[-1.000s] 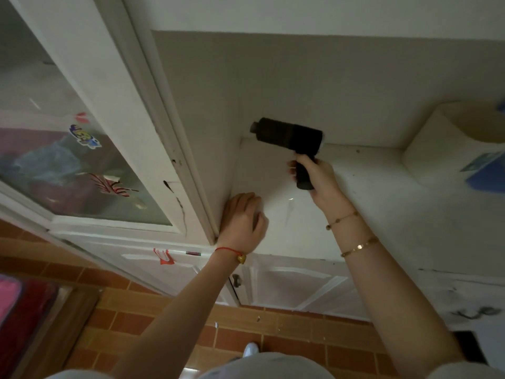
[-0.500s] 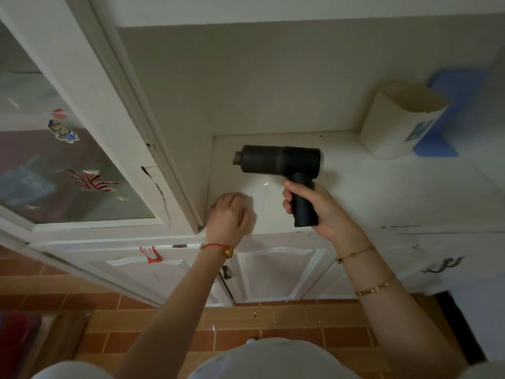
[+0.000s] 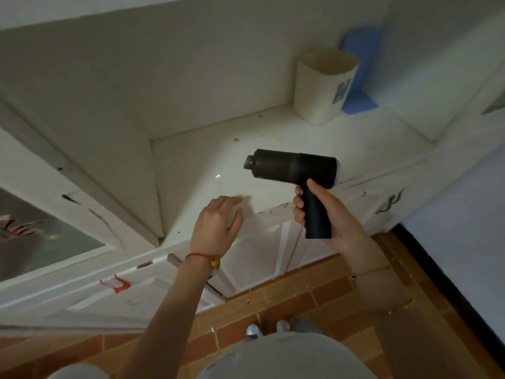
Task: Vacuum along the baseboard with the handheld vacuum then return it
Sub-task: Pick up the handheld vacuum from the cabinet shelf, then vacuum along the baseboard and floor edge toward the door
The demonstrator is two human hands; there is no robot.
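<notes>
My right hand (image 3: 332, 214) grips the handle of a black handheld vacuum (image 3: 293, 170), whose nozzle points left. It hangs in the air above the front edge of a white cabinet shelf (image 3: 196, 165). My left hand (image 3: 218, 222) hovers over that front edge, left of the vacuum, with loosely curled fingers holding nothing. A black baseboard (image 3: 448, 285) runs along the bottom of the blue wall at the lower right, above the brown tiled floor (image 3: 295, 294).
A cream container (image 3: 322, 86) and a blue board (image 3: 360, 69) stand at the back right of the shelf. A glass-fronted cabinet door (image 3: 41, 236) is on the left. White lower cabinet doors (image 3: 262, 255) sit under the shelf. Small crumbs lie on the shelf and floor.
My right hand has pulled the vacuum back from the shelf's far corner toward me and to the right. My left hand has lifted off the shelf edge and loosened.
</notes>
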